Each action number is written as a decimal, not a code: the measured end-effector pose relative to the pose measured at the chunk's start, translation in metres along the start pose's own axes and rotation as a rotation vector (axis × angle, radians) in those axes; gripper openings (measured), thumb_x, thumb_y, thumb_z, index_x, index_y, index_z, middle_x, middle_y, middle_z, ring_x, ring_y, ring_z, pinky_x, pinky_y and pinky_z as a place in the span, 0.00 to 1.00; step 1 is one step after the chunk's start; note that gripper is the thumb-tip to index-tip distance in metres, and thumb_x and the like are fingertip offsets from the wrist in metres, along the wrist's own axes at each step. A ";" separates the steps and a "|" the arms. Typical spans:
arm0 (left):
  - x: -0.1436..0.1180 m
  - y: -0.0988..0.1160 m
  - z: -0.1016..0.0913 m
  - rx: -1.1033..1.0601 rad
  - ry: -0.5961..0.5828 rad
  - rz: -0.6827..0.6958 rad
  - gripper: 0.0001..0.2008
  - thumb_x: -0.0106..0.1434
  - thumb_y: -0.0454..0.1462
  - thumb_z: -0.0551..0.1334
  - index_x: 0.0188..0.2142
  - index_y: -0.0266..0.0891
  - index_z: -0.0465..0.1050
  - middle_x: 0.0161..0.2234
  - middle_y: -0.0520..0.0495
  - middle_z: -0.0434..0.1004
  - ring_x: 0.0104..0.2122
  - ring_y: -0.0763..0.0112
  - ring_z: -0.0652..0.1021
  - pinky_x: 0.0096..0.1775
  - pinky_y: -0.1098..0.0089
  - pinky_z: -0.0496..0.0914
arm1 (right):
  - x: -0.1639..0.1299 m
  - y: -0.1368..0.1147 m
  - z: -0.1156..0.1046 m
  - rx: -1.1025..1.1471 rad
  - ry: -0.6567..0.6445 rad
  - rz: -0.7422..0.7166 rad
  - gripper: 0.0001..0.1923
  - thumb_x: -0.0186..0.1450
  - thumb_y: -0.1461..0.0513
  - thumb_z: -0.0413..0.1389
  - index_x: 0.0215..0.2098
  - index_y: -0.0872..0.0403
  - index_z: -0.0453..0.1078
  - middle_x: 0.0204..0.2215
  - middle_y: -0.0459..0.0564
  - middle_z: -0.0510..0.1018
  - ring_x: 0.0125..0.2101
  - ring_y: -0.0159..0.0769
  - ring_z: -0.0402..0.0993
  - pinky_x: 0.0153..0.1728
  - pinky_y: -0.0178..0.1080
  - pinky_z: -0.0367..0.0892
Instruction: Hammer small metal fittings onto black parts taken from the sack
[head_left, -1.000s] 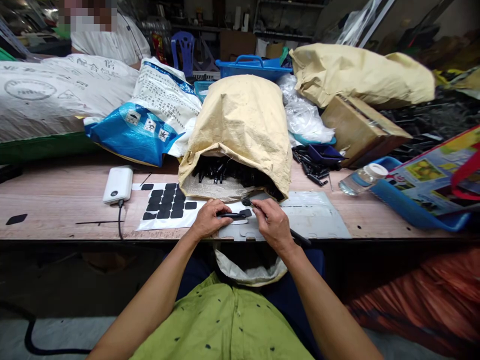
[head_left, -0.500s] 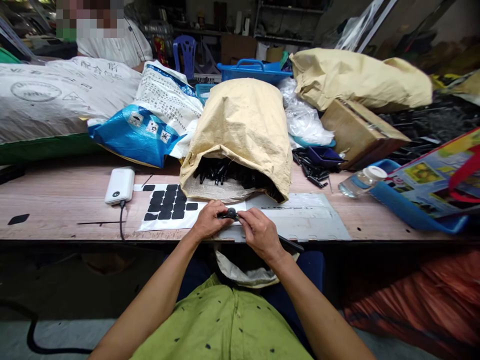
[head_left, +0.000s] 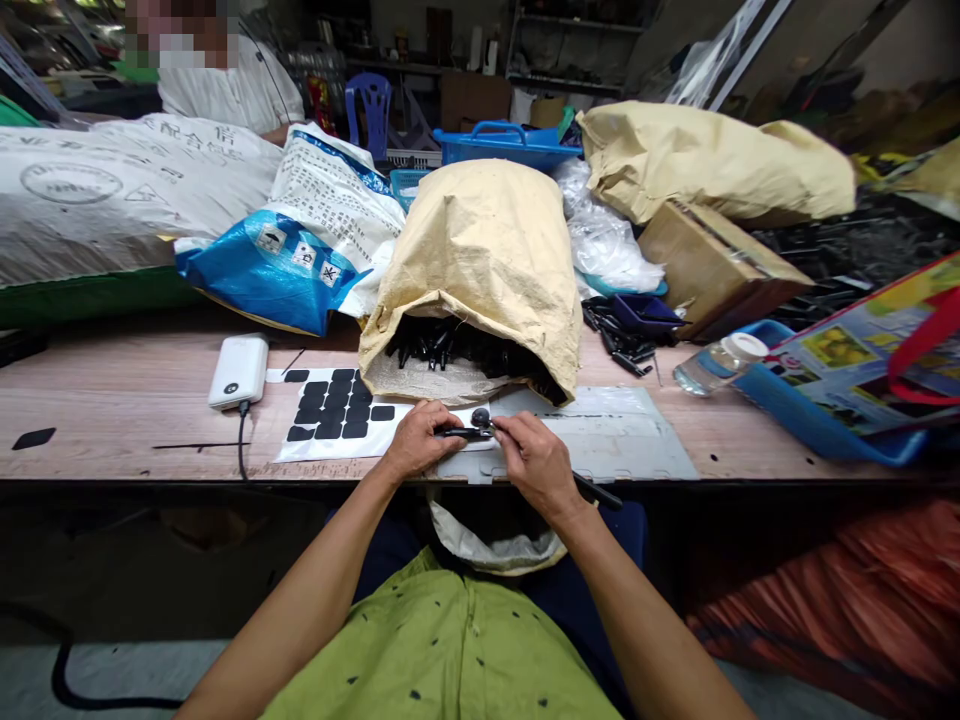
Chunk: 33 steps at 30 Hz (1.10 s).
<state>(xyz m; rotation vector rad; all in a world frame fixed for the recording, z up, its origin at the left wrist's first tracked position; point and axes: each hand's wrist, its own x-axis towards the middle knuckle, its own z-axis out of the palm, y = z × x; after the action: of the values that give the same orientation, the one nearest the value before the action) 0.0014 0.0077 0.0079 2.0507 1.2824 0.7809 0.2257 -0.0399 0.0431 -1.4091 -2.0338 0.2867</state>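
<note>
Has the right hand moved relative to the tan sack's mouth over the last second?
Barely. The right hand dipped left toward the left hand, then returned, ending just left of its start below the tan sack, holding the black part.

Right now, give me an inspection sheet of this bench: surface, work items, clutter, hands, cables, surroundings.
Surface: wooden bench, with a grey sheet at the front edge.
Work items: small black part held between both hands; white sheet of black pads beside them; tan sack lying open, black parts inside.
Clutter: power bank, water bottle, blue-white bag, cardboard box.
Hands: left hand and right hand both grip the part.
Cables: black lead from the power bank over the edge.
Surroundings: another person behind the sacks; blue basket.
</note>
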 end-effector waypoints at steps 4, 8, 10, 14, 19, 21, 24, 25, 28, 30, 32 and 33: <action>0.000 0.004 -0.002 0.014 0.001 0.000 0.10 0.54 0.37 0.72 0.37 0.43 0.80 0.35 0.49 0.77 0.41 0.62 0.73 0.44 0.64 0.67 | 0.010 0.025 -0.005 -0.040 0.065 0.010 0.12 0.72 0.62 0.52 0.49 0.50 0.75 0.40 0.50 0.78 0.44 0.40 0.73 0.47 0.39 0.67; -0.001 0.006 -0.005 0.004 0.000 0.018 0.12 0.54 0.39 0.73 0.37 0.42 0.78 0.36 0.49 0.77 0.40 0.62 0.73 0.43 0.64 0.67 | 0.015 0.060 -0.004 -0.188 0.027 0.032 0.10 0.69 0.63 0.54 0.45 0.50 0.76 0.38 0.50 0.76 0.42 0.41 0.70 0.45 0.41 0.65; -0.001 0.006 -0.005 0.000 0.005 0.020 0.10 0.56 0.41 0.71 0.36 0.42 0.78 0.34 0.49 0.77 0.39 0.62 0.73 0.43 0.64 0.67 | 0.014 0.071 -0.001 -0.231 0.017 0.028 0.10 0.69 0.64 0.54 0.45 0.50 0.76 0.38 0.50 0.76 0.41 0.41 0.69 0.45 0.41 0.64; 0.000 0.005 -0.004 -0.006 -0.002 0.013 0.08 0.58 0.42 0.71 0.34 0.42 0.77 0.35 0.49 0.77 0.39 0.63 0.73 0.43 0.65 0.66 | 0.010 0.075 0.005 -0.278 0.045 0.030 0.10 0.69 0.63 0.54 0.46 0.51 0.75 0.39 0.51 0.76 0.41 0.42 0.67 0.45 0.41 0.62; 0.000 0.004 -0.004 0.000 -0.019 0.011 0.09 0.56 0.40 0.73 0.35 0.43 0.78 0.35 0.49 0.78 0.39 0.63 0.72 0.41 0.65 0.65 | 0.008 0.071 0.005 -0.309 0.037 0.039 0.10 0.70 0.62 0.53 0.46 0.51 0.74 0.39 0.52 0.75 0.42 0.43 0.66 0.45 0.42 0.61; 0.000 0.004 -0.004 0.001 -0.018 0.012 0.09 0.55 0.39 0.73 0.35 0.42 0.78 0.35 0.49 0.78 0.39 0.63 0.72 0.41 0.65 0.65 | 0.009 0.071 0.005 -0.316 0.033 0.042 0.10 0.70 0.62 0.54 0.47 0.51 0.74 0.39 0.52 0.75 0.42 0.43 0.66 0.45 0.42 0.61; -0.001 0.005 -0.004 -0.003 -0.017 0.016 0.10 0.55 0.38 0.73 0.35 0.42 0.78 0.35 0.50 0.78 0.39 0.63 0.72 0.41 0.65 0.65 | 0.008 0.071 0.005 -0.317 0.034 0.044 0.10 0.70 0.62 0.54 0.47 0.51 0.74 0.39 0.52 0.75 0.42 0.43 0.66 0.45 0.42 0.61; -0.001 0.004 -0.003 -0.002 -0.017 0.017 0.10 0.55 0.38 0.73 0.35 0.42 0.78 0.35 0.50 0.78 0.39 0.63 0.72 0.41 0.65 0.65 | 0.008 0.072 0.006 -0.315 0.035 0.044 0.10 0.70 0.62 0.54 0.47 0.51 0.74 0.40 0.51 0.75 0.42 0.43 0.67 0.45 0.42 0.61; -0.001 0.002 -0.002 0.015 -0.022 0.020 0.10 0.55 0.39 0.73 0.36 0.42 0.78 0.35 0.50 0.78 0.39 0.63 0.72 0.42 0.65 0.66 | 0.008 0.073 0.006 -0.305 0.036 0.043 0.10 0.70 0.62 0.54 0.47 0.51 0.74 0.40 0.51 0.75 0.42 0.43 0.66 0.46 0.42 0.61; -0.001 -0.001 0.000 0.033 -0.029 0.024 0.10 0.56 0.39 0.73 0.37 0.43 0.78 0.36 0.49 0.78 0.40 0.62 0.73 0.43 0.64 0.66 | 0.008 0.074 0.007 -0.302 0.036 0.042 0.10 0.70 0.62 0.54 0.47 0.51 0.74 0.40 0.51 0.75 0.42 0.43 0.66 0.46 0.41 0.60; 0.000 -0.003 0.000 0.051 -0.033 0.026 0.09 0.58 0.40 0.72 0.37 0.43 0.79 0.37 0.48 0.78 0.41 0.62 0.73 0.44 0.64 0.66 | 0.008 0.075 0.007 -0.305 0.037 0.043 0.10 0.70 0.62 0.55 0.47 0.50 0.74 0.40 0.51 0.76 0.42 0.43 0.66 0.45 0.41 0.60; 0.000 -0.002 0.000 0.057 -0.031 0.029 0.08 0.59 0.40 0.71 0.38 0.43 0.79 0.37 0.48 0.78 0.41 0.61 0.72 0.44 0.63 0.66 | 0.008 0.075 0.007 -0.307 0.038 0.044 0.10 0.69 0.62 0.55 0.47 0.50 0.74 0.40 0.50 0.76 0.42 0.43 0.66 0.45 0.41 0.60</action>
<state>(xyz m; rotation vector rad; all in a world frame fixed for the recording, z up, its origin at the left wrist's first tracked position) 0.0002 0.0089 0.0064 2.1221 1.2745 0.7308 0.2765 -0.0018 0.0024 -1.6295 -2.0825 -0.0372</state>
